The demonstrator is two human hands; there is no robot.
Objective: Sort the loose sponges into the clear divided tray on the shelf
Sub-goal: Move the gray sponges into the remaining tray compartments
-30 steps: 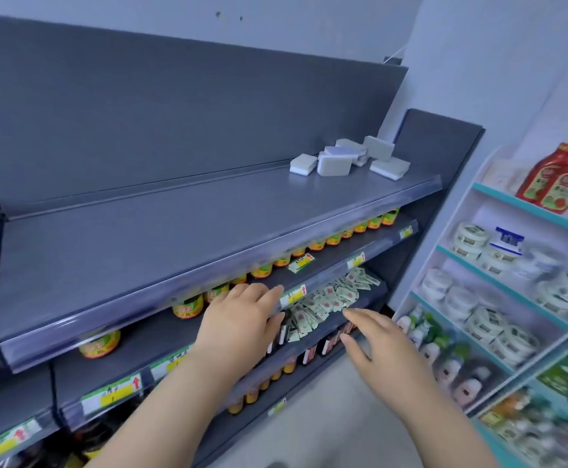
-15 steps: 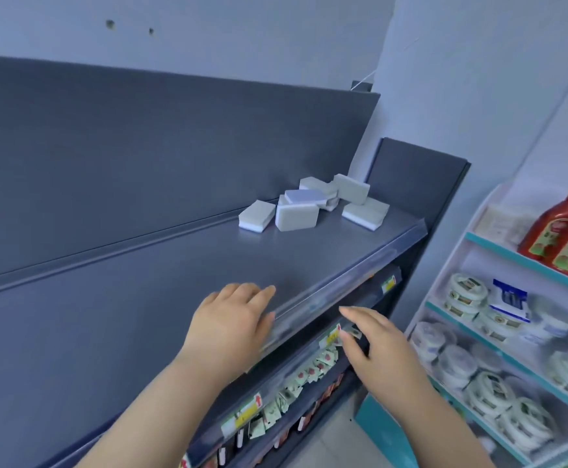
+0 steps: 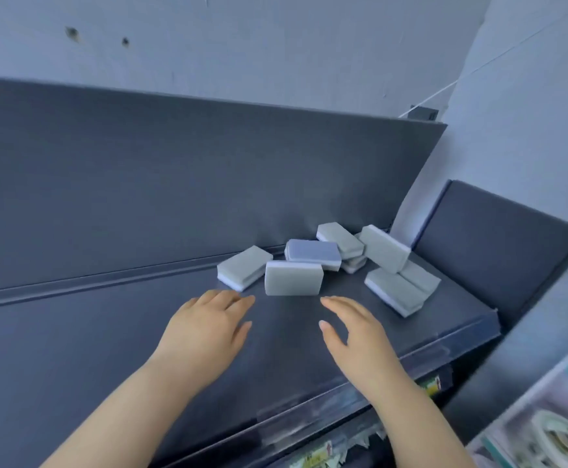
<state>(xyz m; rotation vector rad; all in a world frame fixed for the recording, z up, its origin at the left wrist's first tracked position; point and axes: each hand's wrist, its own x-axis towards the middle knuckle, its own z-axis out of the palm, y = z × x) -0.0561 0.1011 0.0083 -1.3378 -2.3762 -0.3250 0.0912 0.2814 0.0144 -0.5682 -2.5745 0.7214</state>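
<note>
On the shelf (image 3: 107,349): your loose sponges (image 3: 385,248) lie in a heap at the back right corner, against the dark rear panel (image 3: 208,180).
Nearest sponge (image 3: 292,278): it stands on its long edge at the front of the heap, just beyond your fingertips and between the two hands.
Left hand (image 3: 205,332): palm down, fingers stretched out, holding nothing; it is near the heap's left-most sponge (image 3: 243,266).
Right hand (image 3: 353,332): fingers loosely extended, thumb held apart, likewise empty.

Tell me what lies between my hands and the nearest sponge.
Nothing: the head view shows only bare dark shelf between the left hand, the right hand and the nearest sponge, which stands on its edge.
</note>
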